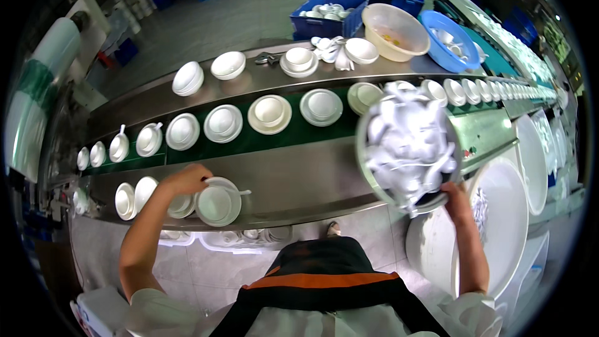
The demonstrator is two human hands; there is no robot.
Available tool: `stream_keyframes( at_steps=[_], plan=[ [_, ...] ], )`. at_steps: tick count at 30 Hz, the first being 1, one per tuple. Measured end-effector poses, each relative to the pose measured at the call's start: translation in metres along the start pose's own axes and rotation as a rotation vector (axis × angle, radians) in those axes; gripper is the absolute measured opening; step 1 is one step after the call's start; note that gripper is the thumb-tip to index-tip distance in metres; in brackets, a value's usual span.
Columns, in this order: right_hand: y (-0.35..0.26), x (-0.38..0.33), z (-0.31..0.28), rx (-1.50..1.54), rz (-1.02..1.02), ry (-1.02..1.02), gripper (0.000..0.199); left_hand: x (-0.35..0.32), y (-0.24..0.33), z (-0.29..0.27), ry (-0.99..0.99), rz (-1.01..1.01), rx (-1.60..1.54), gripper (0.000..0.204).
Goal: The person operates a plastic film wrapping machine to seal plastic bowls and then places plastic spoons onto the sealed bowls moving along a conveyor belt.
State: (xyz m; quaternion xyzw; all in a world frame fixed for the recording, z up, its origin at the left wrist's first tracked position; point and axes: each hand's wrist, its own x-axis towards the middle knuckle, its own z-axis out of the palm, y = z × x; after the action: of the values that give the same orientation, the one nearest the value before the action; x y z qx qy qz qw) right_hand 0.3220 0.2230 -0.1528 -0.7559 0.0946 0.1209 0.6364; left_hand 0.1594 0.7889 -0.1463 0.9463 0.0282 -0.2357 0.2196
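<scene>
Clothing noted: I wear a white short-sleeved top, sleeves ending above the elbow at lower left and lower right of the frame. Over it, a black apron with one orange band across the chest. Forearms bare; no gloves on my fingers.

Green conveyor belt [293,134] (white bowl sets [269,113])

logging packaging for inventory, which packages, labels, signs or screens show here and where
No labels, signs or screens can be made out.
Blue crates: floor past the conveyor, rectangular, one holding white dishes.
Film roll: far left, cylindrical, white with a green tint.
</scene>
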Motion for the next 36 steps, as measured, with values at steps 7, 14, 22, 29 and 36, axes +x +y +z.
stream_keyframes(
  at_steps=[7, 14, 22, 29, 36],
  plan=[
    [-0.015, -0.087, 0.146, -0.057, 0.262, -0.367, 0.033, -0.015, -0.006, -0.009, 0.089, 0.154, 0.146, 0.042],
    [-0.01, -0.065, 0.141, -0.166, 0.233, -0.771, 0.07, 0.04, 0.066, 0.018, 0.196, 0.133, -0.826, 0.04],
    [0.032, 0.105, -0.048, -1.22, -0.428, 0.47, 0.045, 0.072, 0.086, 0.023, 0.27, 0.069, -1.334, 0.036],
    [0.049, 0.134, -0.086, -1.169, -0.415, 0.436, 0.017, 0.061, 0.106, 0.004, 0.431, 0.102, -1.167, 0.028],
    [0.008, 0.163, -0.082, -1.628, -0.369, 0.205, 0.036, 0.043, 0.127, -0.007, 0.653, 0.303, -1.051, 0.017]
  ],
)
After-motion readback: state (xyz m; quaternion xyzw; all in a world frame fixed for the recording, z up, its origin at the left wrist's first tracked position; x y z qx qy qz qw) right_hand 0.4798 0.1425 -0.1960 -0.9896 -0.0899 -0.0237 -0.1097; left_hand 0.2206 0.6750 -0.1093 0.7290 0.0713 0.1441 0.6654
